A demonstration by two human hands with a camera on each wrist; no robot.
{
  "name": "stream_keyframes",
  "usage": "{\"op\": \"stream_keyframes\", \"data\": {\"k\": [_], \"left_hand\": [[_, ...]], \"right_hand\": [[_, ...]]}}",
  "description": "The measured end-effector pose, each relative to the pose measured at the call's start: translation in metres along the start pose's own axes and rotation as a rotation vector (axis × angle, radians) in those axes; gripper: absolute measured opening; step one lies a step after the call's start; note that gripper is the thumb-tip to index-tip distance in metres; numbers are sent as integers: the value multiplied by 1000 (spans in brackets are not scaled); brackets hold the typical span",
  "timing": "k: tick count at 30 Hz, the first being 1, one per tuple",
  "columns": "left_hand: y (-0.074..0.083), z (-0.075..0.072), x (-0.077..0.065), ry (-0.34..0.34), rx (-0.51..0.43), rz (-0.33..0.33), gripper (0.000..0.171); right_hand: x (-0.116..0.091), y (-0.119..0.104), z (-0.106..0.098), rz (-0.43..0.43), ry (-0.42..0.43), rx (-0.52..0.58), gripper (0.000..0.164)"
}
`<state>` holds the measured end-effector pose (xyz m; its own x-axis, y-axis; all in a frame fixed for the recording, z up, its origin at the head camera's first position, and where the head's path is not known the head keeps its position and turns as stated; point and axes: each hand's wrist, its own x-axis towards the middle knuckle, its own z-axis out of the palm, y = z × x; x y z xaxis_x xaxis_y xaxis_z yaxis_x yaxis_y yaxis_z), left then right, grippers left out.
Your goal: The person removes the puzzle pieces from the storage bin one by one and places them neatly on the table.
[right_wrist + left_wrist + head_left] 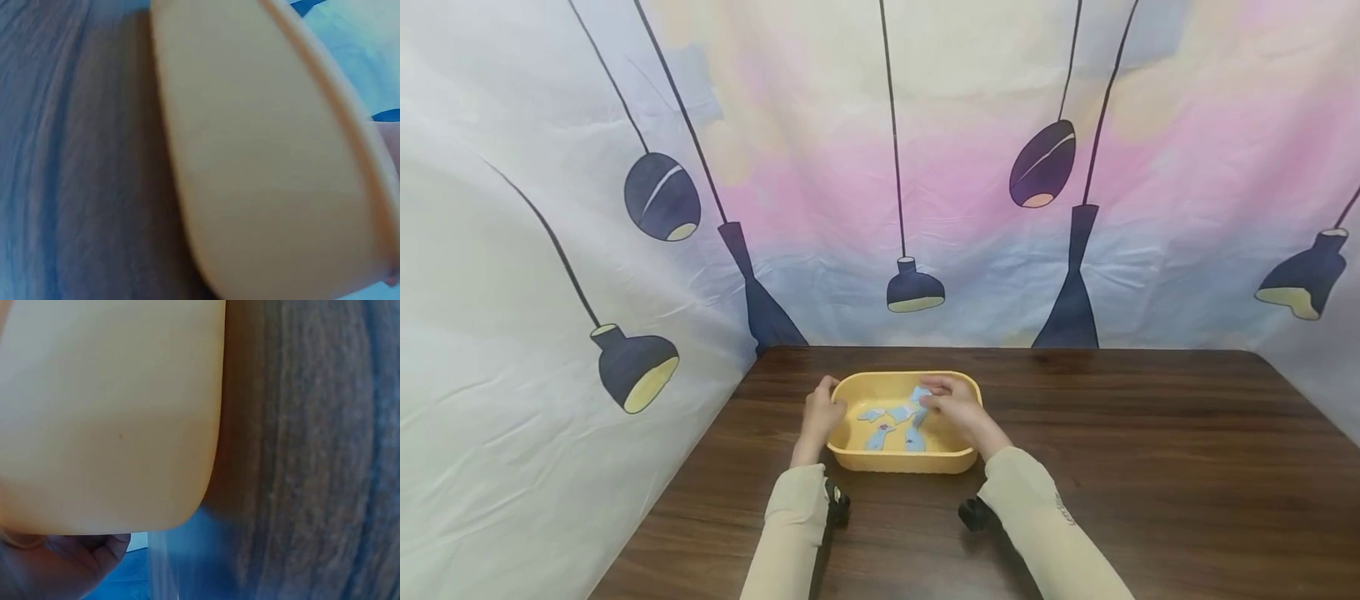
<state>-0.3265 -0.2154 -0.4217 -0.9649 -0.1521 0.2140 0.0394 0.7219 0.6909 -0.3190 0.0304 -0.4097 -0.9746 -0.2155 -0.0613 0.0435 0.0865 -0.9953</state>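
Note:
A yellow oblong plastic tub [900,461] stands on the table with several light blue, irregular, jagged-edged pieces lying inside. Two of them, a front-left piece [877,439] and a front-right piece [914,440], carry small red marks. At the tub's left end my left hand [822,415] grips the rim; the left wrist view shows its fingers [94,562] outside the end wall. Over the tub's right side, my right hand [958,408] pinches a light blue piece [919,395] between thumb and fingers. The right wrist view shows mostly the tub's outer wall [262,144], with the fingertips hidden.
The dark brown wooden table [1135,467] extends to both sides of the tub. Behind it hangs a pastel cloth [985,242] printed with dark lamps, which also covers the left side. Black wrist devices [974,514] sit under both sleeves.

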Motion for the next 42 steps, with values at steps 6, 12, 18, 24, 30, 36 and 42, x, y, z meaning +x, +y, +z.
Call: {"op": "stream_keyframes", "data": {"k": [6,12,18,24,30,36,42], "left_hand": [[1,2,-3,-5,27,25,28],[-1,-3,-3,5,25,37,29],[-1,-10,-1,23,33,45,31],[-2,-10,0,8,46,26,33],[-1,-7,0,10,63,30,34],[2,-7,1,1,52,31,33],[3,-2,1,-7,50,28,32]], "right_hand": [[-15,-11,-30,10,120,72,42],[-33,-6,-69,33,190,15,43],[-46,12,-95,135,174,-43,45],[-54,25,-103,224,123,-47,46],[-59,30,-104,215,99,-99,47],[-64,30,-107,181,152,-188,46],[-68,32,-111,162,164,-126,48]]}}
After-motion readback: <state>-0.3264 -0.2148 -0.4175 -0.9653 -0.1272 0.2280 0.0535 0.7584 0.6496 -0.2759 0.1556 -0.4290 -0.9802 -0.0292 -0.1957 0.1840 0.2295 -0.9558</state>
